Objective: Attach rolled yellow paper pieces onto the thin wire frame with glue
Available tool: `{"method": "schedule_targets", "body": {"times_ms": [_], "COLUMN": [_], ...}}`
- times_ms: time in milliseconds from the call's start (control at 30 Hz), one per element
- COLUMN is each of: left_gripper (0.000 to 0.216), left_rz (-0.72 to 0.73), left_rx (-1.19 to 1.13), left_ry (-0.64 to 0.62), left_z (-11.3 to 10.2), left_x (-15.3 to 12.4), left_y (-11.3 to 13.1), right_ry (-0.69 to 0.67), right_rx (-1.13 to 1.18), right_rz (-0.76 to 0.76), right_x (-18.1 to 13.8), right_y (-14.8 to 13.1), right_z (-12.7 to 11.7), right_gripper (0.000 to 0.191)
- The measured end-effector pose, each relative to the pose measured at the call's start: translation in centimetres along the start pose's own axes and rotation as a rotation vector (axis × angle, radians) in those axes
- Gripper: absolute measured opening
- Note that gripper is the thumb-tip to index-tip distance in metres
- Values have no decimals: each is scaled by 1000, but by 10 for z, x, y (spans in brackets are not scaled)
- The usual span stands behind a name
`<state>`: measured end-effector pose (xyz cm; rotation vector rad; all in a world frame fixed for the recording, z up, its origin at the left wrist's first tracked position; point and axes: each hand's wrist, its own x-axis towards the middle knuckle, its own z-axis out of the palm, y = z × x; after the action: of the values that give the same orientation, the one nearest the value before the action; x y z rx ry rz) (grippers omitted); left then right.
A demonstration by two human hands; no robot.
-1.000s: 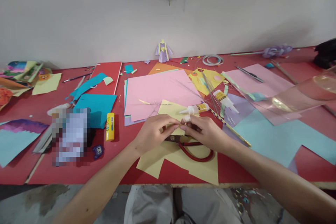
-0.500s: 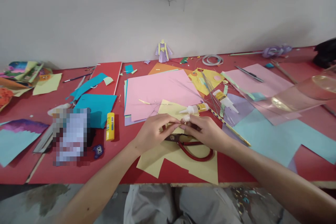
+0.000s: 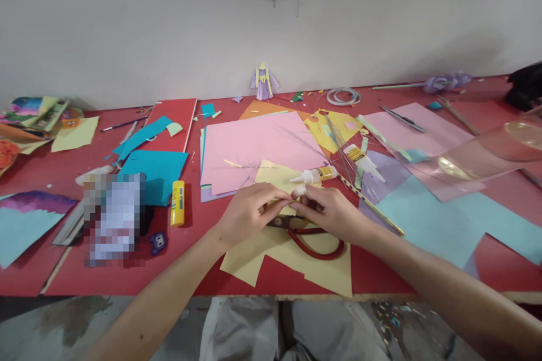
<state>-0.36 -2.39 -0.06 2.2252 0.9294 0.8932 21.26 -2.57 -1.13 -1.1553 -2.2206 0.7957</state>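
Observation:
Fingertips meeting, my left hand (image 3: 249,207) and my right hand (image 3: 332,207) pinch over the middle of the table. Whatever lies between them is too small to make out. A small white thing (image 3: 298,190) shows at my right fingers; I cannot tell whether it is held. Under both hands are red-handled scissors (image 3: 317,251), blades mostly hidden, on a cut sheet of yellow paper (image 3: 243,262). Just beyond my right fingers lies a small glue bottle (image 3: 319,174). A second glue bottle (image 3: 362,159) is to its right, next to a patterned gold pencil (image 3: 381,214).
Pink paper (image 3: 258,144) covers the table behind my hands. A glue stick (image 3: 178,203) and teal paper (image 3: 163,177) are on the left. At the right lies a clear bottle (image 3: 486,152) near light blue paper (image 3: 432,220). A small paper dress (image 3: 263,82) leans on the wall.

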Motion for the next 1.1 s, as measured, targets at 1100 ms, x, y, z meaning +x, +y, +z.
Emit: {"method": "schedule_targets", "body": {"times_ms": [1100], "left_gripper": [12], "left_rz": [39], "left_rx": [42], "left_ry": [-3], "left_z": [0], "left_x": [-1], "left_y": [-2], "right_ry": [-16], "right_rx": [-33], "right_rz": [-7], "right_x": [-1], "right_y": [2], "right_z": [1], "right_gripper": [21]}}
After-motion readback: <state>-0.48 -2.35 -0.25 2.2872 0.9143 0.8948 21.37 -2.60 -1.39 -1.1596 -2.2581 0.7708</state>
